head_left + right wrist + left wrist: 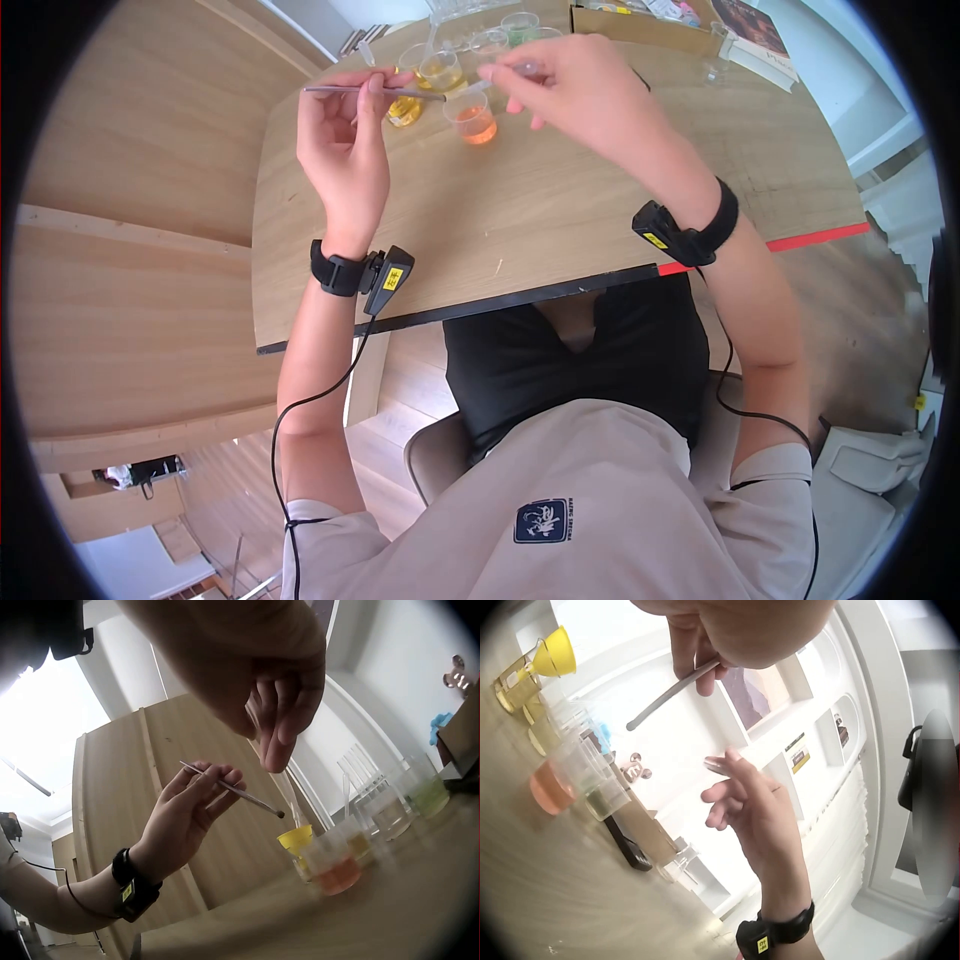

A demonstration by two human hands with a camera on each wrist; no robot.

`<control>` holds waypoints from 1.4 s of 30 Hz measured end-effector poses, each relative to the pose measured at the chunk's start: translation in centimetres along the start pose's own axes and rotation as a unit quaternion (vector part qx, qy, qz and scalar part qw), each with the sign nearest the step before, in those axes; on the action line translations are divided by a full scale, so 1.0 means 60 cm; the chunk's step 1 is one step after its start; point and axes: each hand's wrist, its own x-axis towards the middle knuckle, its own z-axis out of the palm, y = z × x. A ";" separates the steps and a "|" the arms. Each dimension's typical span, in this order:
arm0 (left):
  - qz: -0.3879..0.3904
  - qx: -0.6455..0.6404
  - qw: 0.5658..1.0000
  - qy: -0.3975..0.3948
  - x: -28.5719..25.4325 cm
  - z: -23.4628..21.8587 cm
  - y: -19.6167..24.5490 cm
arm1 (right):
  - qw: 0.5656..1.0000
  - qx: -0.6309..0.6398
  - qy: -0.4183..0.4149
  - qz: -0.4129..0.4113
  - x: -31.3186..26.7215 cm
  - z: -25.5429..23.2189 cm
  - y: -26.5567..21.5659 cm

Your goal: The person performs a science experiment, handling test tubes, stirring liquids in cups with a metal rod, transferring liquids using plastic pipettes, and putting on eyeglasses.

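Observation:
My left hand (345, 150) pinches a slim metal rod (420, 94) between thumb and fingers, held level above the table. In the right wrist view, its far end is a small, dark, rounded tip. My right hand (600, 100) pinches a clear plastic dropper (486, 86), whose thin end points at the rod's tip. Both tools meet over a clear cup of orange liquid (476, 126), which stands upright on the table. Just behind it are clear cups of yellow liquid (440, 74). A yellow funnel (557, 652) sits on a bottle of yellow liquid (403, 110) near the left hand.
A cup of green liquid (427, 796) and a test tube rack (367, 780) are farther back on the wooden table (560, 210). A cardboard box (640, 28) and a book (752, 28) lie at the far right, near a small clear flask (715, 62). A wooden panel (130, 120) borders the left side.

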 end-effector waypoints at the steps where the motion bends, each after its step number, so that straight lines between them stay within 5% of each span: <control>1: -0.014 -0.005 1.000 0.011 0.002 0.001 -0.001 | 1.000 0.030 0.001 -0.003 -0.004 0.001 0.001; 11: -0.077 -0.055 0.993 0.076 0.009 0.000 -0.025 | 0.997 0.057 -0.041 -0.011 -0.015 0.000 0.018; 29: -0.096 -0.035 0.993 0.063 -0.001 -0.006 -0.012 | 0.996 0.058 -0.056 0.024 -0.024 0.014 0.008; 40: -0.106 -0.032 0.988 0.108 -0.018 -0.028 -0.051 | 0.990 0.138 -0.002 0.038 -0.035 0.004 0.088; 42: -0.105 -0.040 0.992 0.051 -0.025 -0.032 -0.055 | 0.987 0.142 -0.009 0.073 -0.030 -0.004 0.088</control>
